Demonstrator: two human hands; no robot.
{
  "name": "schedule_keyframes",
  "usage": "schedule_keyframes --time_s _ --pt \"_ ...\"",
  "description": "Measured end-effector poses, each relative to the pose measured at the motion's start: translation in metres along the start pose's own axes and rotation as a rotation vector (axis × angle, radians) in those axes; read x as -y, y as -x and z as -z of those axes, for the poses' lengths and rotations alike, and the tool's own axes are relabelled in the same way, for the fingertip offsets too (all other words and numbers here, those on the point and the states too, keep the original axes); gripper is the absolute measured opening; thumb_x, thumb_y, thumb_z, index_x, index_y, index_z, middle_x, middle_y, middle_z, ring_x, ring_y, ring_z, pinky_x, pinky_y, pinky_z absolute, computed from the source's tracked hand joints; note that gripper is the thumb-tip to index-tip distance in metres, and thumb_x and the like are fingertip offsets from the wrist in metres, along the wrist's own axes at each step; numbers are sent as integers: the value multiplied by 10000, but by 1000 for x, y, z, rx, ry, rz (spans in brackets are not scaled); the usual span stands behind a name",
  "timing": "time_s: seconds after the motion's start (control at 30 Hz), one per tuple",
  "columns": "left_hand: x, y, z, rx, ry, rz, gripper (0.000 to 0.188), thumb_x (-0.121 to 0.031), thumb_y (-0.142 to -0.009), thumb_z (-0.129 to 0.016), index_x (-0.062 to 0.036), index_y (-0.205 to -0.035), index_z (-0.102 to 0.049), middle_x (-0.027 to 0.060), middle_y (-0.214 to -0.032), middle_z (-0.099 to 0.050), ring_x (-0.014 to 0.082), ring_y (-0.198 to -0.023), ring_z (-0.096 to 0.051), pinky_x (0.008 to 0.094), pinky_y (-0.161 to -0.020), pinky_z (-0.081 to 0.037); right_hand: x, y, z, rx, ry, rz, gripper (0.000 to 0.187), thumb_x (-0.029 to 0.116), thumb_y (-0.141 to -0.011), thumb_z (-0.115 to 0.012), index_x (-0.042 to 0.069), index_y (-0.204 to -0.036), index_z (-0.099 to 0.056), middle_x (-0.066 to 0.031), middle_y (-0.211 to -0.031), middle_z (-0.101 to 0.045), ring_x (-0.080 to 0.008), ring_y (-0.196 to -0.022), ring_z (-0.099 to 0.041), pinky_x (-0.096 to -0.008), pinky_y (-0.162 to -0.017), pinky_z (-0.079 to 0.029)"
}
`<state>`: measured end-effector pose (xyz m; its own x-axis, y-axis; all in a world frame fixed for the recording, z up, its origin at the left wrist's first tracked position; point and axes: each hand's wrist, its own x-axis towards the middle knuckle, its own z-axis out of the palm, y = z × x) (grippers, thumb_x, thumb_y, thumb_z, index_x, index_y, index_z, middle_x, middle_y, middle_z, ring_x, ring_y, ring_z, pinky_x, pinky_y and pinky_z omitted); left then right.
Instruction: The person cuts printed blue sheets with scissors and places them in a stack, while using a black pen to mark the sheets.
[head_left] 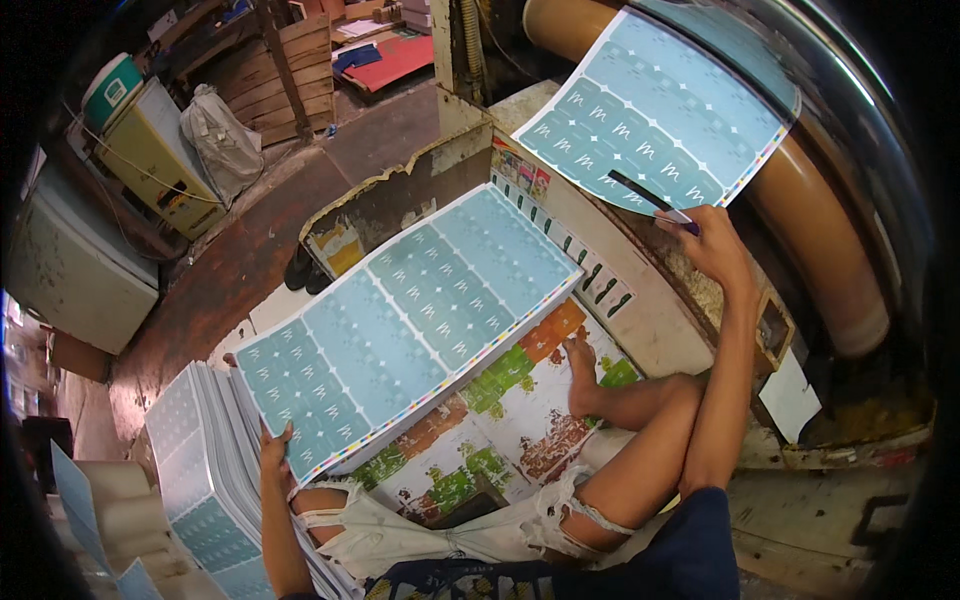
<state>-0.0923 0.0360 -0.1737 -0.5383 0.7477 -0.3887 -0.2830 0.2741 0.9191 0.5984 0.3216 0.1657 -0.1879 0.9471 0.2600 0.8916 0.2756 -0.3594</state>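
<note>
Printed sheet (655,115), blue-green with rows of tiles, lies at the far right, its far side running up against a curved metal bar and its near edge reaching the right hand (708,245). That hand is closed around a slim dark tool (640,188), laid flat over the near edge, perhaps to keep that edge under control; whether the fingers also pinch the paper, I cannot tell. Beyond and right of it curves a tan roller (815,240).

Left hand (275,452) is at the near left corner of a squared pile of matching sheets (410,320), its thumb by the edge; its other fingers are partly hidden, so I cannot tell how firmly it holds. Probably it steadies that corner. The pile slopes between the person and a pale machine panel (590,240), seemingly within easy reach of both arms. At the near left stands another thick stack (185,440).

As for print, the tiles bear a repeated white script mark, and a coloured strip runs along the pile's near right edge. Small dark-green labels line the panel; their lettering is too small to read.
</note>
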Motion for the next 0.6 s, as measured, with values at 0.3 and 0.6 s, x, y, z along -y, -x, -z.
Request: schedule_keyframes --time_s 0.3,0.6 --pt "-71 55 -183 -20 -839 -812 876 -309 -726 -838 33 -1404 -402 218 -1420 -447 320 -1324 -418 385 -1094 -331 7 8 -1 194 8 -21 252 189 -795 -739 -14 -940 -701 -271 -710 -586 -328 -565 -528 -410 -601 -460" --pt "20 38 -358 649 -1339 -802 947 -327 -706 -827 -101 -1481 -333 192 -1557 -251 402 -1428 -260 555 -1120 -323 33 9 -15 439 -74 44 292 191 -790 -771 -69 -697 -675 -76 -442 -521 -141 -368 -527 -314 -381 -407"
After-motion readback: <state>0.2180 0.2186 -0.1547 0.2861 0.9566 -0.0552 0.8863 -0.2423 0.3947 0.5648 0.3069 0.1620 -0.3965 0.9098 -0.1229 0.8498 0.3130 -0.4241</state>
